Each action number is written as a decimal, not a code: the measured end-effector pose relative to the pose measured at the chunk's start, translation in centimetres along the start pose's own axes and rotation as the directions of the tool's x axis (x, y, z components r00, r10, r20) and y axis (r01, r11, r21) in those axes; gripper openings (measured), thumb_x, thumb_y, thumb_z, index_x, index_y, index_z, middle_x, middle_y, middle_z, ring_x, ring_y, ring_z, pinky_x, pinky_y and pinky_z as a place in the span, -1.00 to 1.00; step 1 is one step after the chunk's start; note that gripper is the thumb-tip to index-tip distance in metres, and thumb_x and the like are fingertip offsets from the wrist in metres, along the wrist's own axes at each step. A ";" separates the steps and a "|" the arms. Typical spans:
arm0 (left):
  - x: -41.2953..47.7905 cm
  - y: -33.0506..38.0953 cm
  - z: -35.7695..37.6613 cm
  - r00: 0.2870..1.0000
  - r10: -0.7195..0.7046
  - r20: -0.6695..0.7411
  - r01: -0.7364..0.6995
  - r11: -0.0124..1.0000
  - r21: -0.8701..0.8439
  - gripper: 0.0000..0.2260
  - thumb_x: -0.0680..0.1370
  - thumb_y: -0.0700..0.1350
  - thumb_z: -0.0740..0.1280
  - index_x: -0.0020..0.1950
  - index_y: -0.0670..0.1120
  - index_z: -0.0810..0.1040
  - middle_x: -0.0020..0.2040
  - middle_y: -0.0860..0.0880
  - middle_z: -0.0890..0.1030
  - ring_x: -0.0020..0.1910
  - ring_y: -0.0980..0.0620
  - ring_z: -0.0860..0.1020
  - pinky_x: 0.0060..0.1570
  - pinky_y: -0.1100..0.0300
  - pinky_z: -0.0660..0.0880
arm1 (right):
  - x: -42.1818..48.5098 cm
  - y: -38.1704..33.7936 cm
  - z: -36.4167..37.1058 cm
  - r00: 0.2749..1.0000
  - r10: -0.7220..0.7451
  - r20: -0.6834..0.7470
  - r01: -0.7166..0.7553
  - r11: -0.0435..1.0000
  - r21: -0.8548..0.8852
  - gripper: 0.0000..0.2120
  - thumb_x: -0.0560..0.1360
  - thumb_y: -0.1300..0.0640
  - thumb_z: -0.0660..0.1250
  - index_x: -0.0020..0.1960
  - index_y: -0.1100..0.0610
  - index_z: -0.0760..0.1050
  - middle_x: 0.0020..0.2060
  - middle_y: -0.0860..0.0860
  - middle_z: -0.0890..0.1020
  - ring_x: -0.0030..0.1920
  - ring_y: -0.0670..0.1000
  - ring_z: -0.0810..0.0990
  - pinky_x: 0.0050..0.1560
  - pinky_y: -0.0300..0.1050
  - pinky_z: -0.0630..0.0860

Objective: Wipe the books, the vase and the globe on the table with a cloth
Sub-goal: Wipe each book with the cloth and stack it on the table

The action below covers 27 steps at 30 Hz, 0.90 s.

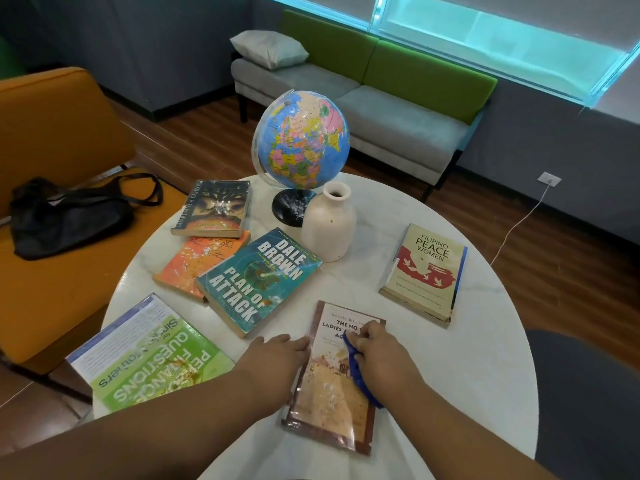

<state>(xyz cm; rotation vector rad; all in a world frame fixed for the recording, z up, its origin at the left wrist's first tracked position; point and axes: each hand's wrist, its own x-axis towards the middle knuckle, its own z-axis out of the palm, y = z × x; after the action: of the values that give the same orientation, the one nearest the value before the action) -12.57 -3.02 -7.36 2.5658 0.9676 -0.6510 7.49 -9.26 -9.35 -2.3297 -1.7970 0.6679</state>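
Observation:
My right hand [379,355] grips a blue cloth [356,374] and presses it on the brown paperback [329,393] at the table's near edge. My left hand [277,362] lies flat, fingers straight, on that book's left edge. White specks dot the book's lower cover. Several other books lie around: a teal one [258,282], an orange one [197,265], a dark one [214,209], a green-and-white one [149,355] and a cream-and-red one [424,275]. The cream vase [329,226] stands at the centre, and the globe [301,140] stands behind it.
The round white marble table [450,358] holds everything. An orange chair [52,168] with a black bag [69,216] is at the left. A grey-green sofa [363,98] with a pillow stands behind. A dark seat [588,393] is at the right, and a white cable runs across the floor.

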 end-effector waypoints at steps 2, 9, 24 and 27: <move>0.0 -0.1 0.1 1.000 0.001 0.001 -0.001 1.000 -0.003 -0.21 0.49 0.00 0.42 0.58 0.09 0.02 0.58 0.13 0.00 0.55 -0.04 0.08 0.42 -0.10 0.14 | -0.6 -0.1 0.4 0.999 -0.021 0.040 0.022 1.000 -0.018 -0.86 0.62 0.07 0.18 0.06 0.13 0.42 -0.26 -0.10 0.47 -0.36 -0.18 0.44 -0.35 -0.42 0.37; 0.2 -0.1 0.3 1.000 0.000 -0.010 0.000 1.000 0.009 -0.21 0.48 0.01 0.43 0.58 0.09 0.03 0.58 0.13 0.01 0.54 -0.03 0.09 0.41 -0.10 0.17 | -0.4 -0.9 -0.6 0.997 0.058 0.050 -0.063 0.992 0.108 -0.77 0.61 -0.04 0.19 -0.02 0.13 0.43 -0.17 0.05 0.58 -0.26 0.02 0.58 -0.24 -0.15 0.50; 0.3 -0.2 0.5 1.000 0.005 -0.017 -0.005 1.000 0.016 -0.22 0.48 0.04 0.42 0.57 0.10 0.02 0.58 0.14 0.01 0.54 -0.03 0.09 0.39 -0.09 0.20 | -0.9 -1.1 -0.7 0.997 0.018 0.077 -0.025 0.996 0.087 -0.81 0.61 -0.05 0.20 -0.05 0.08 0.38 -0.03 -0.03 0.57 -0.06 -0.03 0.58 -0.10 -0.18 0.47; 0.1 -0.1 0.4 1.000 0.010 -0.027 -0.010 1.000 0.022 -0.23 0.48 0.04 0.42 0.57 0.10 0.05 0.58 0.14 0.03 0.54 -0.04 0.11 0.38 -0.07 0.22 | -0.2 -1.1 -0.4 0.997 0.063 0.032 -0.065 0.995 0.080 -0.80 0.62 -0.04 0.17 0.01 0.09 0.40 -0.09 0.00 0.53 -0.13 -0.02 0.53 -0.11 -0.12 0.47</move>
<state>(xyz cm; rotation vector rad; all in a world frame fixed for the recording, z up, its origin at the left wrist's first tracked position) -12.68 -3.01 -7.76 2.6033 0.9608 -0.6290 6.70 -9.05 -8.55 -2.3450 -1.6799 0.7736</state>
